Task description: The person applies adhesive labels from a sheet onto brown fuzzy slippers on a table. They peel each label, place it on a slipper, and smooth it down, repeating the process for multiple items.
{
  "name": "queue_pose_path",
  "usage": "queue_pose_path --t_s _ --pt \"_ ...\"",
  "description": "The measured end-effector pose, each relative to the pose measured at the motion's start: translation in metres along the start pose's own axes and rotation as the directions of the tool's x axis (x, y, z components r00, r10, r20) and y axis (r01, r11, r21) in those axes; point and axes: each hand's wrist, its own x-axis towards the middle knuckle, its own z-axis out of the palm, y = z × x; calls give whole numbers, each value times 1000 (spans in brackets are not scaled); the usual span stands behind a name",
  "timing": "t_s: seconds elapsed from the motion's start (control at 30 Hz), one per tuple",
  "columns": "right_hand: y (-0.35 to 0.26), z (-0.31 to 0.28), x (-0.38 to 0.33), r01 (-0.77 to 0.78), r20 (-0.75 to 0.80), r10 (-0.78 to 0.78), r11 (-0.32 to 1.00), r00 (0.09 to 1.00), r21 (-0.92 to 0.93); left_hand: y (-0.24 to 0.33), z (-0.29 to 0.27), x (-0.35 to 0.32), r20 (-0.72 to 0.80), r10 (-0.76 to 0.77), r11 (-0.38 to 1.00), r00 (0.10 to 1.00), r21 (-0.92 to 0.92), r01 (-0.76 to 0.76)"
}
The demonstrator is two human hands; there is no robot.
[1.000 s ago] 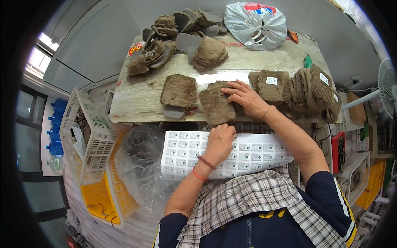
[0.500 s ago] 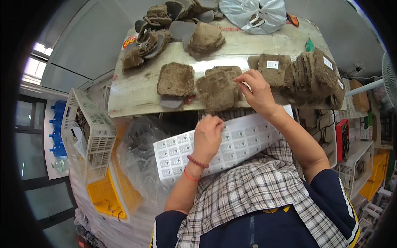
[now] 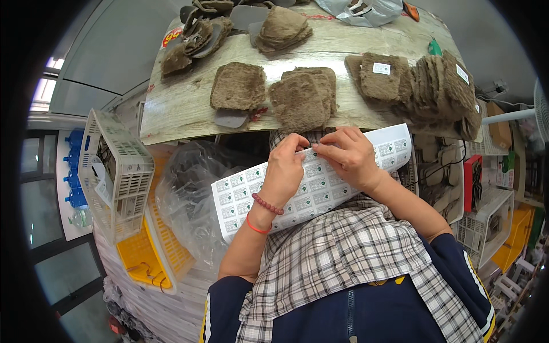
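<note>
A white sheet of printed stickers (image 3: 234, 203) lies slanted across my lap, below the table's near edge. My left hand (image 3: 286, 170) grips its upper edge, thumb and fingers pressed together. Close beside it, my right hand (image 3: 350, 159) pinches at the same edge, fingertips almost meeting the left ones; whether a single sticker is between them is too small to tell. Beyond the hands lies a pile of fuzzy brown pads (image 3: 303, 102). Left of it is another brown pad pile (image 3: 238, 86) with a grey piece under it. To the right, a brown pad (image 3: 380, 86) carries a white sticker (image 3: 381, 68).
Several more pads stand in a row (image 3: 437, 86) at the table's right end. Loose pads (image 3: 283, 31) and a grey plastic bag (image 3: 366, 12) lie at the back. A white crate (image 3: 128, 188) stands left, clear plastic (image 3: 191, 200) beside it, a white basket (image 3: 486, 223) right.
My right hand has come down from the brown pads to the sheet's upper edge, beside my left hand. The view has tilted, so the table sits higher in the picture.
</note>
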Motion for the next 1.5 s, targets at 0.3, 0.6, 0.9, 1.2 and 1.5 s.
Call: queue_pose_path --t_s 0.3,0.6,0.9,1.2,1.5 --pt "-13 12 -5 -210 -95 222 970 970 120 -5 -9 0 22 97 968 995 229 -99" --pt "-3 -2 24 -527 169 658 394 734 753 -7 -16 2 -58 168 935 984 326 -141" --pt "52 42 88 -630 271 601 535 752 563 -7 -2 23 -37 405 837 914 417 -354" --pt "66 55 85 -696 276 662 531 697 483 -10 -3 26 -25 418 844 908 380 -378" --pt "64 60 85 -687 234 660 595 714 417 -11 -2 27 -28 421 838 907 394 -377"
